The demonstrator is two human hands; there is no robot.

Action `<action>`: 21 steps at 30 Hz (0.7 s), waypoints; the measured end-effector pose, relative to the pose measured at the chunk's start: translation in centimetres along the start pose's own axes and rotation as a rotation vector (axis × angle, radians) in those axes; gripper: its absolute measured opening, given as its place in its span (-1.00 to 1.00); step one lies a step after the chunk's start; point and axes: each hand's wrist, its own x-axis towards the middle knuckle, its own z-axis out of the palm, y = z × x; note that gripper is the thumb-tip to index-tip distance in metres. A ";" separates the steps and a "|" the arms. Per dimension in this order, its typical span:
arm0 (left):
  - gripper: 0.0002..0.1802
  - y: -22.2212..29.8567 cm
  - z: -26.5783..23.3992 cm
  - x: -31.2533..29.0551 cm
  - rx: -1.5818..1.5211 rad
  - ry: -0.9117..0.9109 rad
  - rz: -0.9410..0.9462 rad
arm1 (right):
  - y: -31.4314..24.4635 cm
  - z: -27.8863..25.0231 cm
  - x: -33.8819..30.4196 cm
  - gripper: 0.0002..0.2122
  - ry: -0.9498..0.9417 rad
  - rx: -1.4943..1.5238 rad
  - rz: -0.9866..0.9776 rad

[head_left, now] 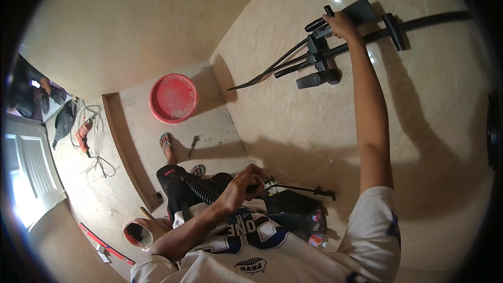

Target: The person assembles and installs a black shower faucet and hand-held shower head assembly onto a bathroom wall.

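On the beige wall at upper right is a black shower fixture [319, 57] with a long bar, thin hoses and a flat rectangular plate. My right arm is stretched up to it. My right hand [341, 25] is closed around a black cylindrical part [317, 24] near the plate; its exact kind is unclear. Close to my body, my left hand [238, 191] grips a black handle [255, 184], mostly covered by the fingers. A ribbed black hose [199, 189] runs beside that hand, across my dark shorts.
A red basin [174, 98] stands on the floor near my sandalled feet. Below my hands sits a glossy black fixture [296, 212] with bottles [317, 240]. A raised ledge [126, 149], an orange drill [83, 135], a red level [105, 243] and a bucket [137, 233] lie left. Another person [26, 89] is far left.
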 end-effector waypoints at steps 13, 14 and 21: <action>-0.84 2.9 -4.0 1.5 -0.136 -0.106 -0.013 | -2.2 2.2 4.0 -0.61 -0.009 -0.067 0.192; -0.84 3.0 -3.9 1.6 -0.147 -0.125 -0.022 | -1.9 2.1 4.2 -0.61 -0.008 -0.071 0.195; -0.82 1.5 -3.5 1.5 -0.080 -0.135 0.021 | -2.1 2.1 4.0 -0.62 -0.007 -0.041 0.222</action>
